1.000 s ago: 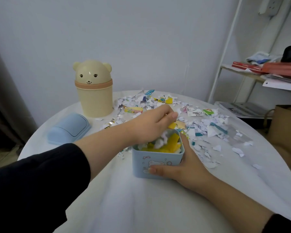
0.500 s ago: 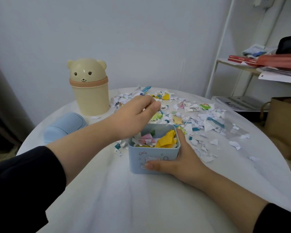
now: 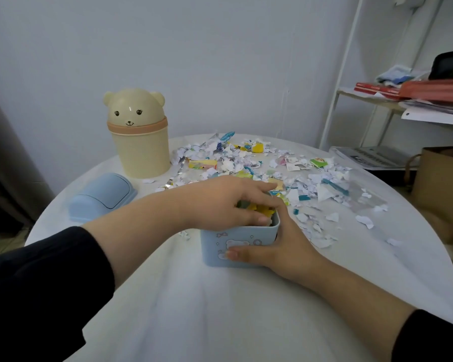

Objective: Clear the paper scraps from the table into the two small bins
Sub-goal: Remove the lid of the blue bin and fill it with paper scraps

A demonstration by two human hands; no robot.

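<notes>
L sleeve [image 3: 37, 288] blk | R sleeve [image 3: 429, 340] blk | L hand [image 3: 220, 202], R hand [image 3: 283, 248] bare

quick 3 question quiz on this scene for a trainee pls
1. True or false: the left hand is over the open top of the blue bin.
2. What grips the blue bin's side? A) the right hand B) the left hand C) neither hand
3. Fill in: the closed cream bin is shaped like a ____.
Key: 1 true; 2 A; 3 bear
</notes>
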